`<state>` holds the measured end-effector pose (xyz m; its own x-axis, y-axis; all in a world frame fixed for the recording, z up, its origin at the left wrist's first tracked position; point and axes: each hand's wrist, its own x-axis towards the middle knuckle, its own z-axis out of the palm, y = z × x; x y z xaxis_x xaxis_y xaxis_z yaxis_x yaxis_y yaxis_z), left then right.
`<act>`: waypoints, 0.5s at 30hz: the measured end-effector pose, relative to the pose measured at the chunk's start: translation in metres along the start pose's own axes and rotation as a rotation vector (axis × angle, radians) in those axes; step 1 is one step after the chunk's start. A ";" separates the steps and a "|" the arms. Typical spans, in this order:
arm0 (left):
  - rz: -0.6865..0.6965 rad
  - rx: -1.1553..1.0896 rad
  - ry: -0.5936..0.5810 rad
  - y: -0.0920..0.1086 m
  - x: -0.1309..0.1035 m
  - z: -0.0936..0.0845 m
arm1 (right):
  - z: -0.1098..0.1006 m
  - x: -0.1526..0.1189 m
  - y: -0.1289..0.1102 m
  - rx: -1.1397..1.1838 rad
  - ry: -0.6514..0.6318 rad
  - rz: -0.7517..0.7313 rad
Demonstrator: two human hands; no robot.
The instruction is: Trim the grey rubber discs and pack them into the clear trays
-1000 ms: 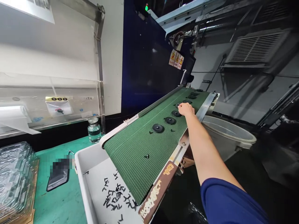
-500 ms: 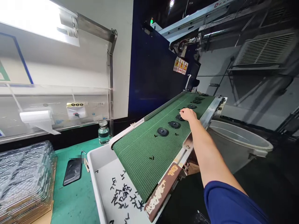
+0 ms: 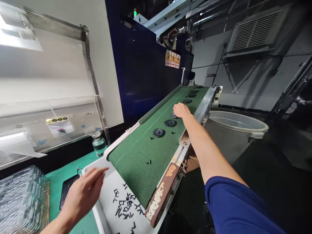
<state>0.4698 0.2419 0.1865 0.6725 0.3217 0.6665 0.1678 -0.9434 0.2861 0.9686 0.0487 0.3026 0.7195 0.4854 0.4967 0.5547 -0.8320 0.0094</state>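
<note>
My right hand (image 3: 181,110) reaches over the green conveyor belt (image 3: 138,152) with its fingers curled together. Its fingertips are at a round black disc (image 3: 173,115), partly covered by the hand; what they pinch is hidden. Nearer to me on the belt lie two more flat black discs, the closest disc (image 3: 158,132) having a light dot at its centre. Small black scraps, such as a forked scrap (image 3: 149,162), lie loose around them. My left hand (image 3: 85,190) hovers over the white bin's edge, fingers stretched out and holding nothing.
A white bin (image 3: 97,218) under the belt's end holds many black scraps (image 3: 126,208). On the green table are a phone (image 3: 67,190), a glass jar (image 3: 98,144) and stacked clear plastic trays (image 3: 23,198). A large round tub (image 3: 226,139) stands right of the conveyor.
My left hand has come into view from the lower left. My right hand stays at the same disc, fingers still curled. The whole view has shifted, so the belt appears further left.
</note>
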 end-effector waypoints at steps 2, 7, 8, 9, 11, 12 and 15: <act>-0.010 -0.058 -0.131 0.019 0.061 0.032 | -0.002 -0.001 0.000 -0.007 0.018 -0.009; -0.032 -0.046 -0.241 0.083 0.189 0.127 | -0.005 -0.001 0.001 -0.036 0.046 -0.012; -0.067 -0.037 -0.252 0.095 0.203 0.144 | -0.005 0.000 0.002 -0.044 0.047 -0.018; -0.103 -0.027 -0.257 0.105 0.214 0.160 | -0.005 0.002 0.004 -0.053 0.049 -0.028; -0.159 -0.019 -0.252 0.123 0.227 0.185 | -0.002 0.006 0.006 -0.070 0.057 -0.053; -0.177 -0.020 -0.246 0.131 0.231 0.194 | -0.001 0.008 0.008 -0.079 0.061 -0.066; -0.201 -0.041 -0.236 0.149 0.243 0.212 | 0.002 0.012 0.010 -0.103 0.078 -0.096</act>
<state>0.8109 0.1627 0.2450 0.7782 0.4694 0.4172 0.2883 -0.8572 0.4268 0.9835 0.0469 0.3065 0.6283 0.5454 0.5548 0.5708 -0.8077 0.1476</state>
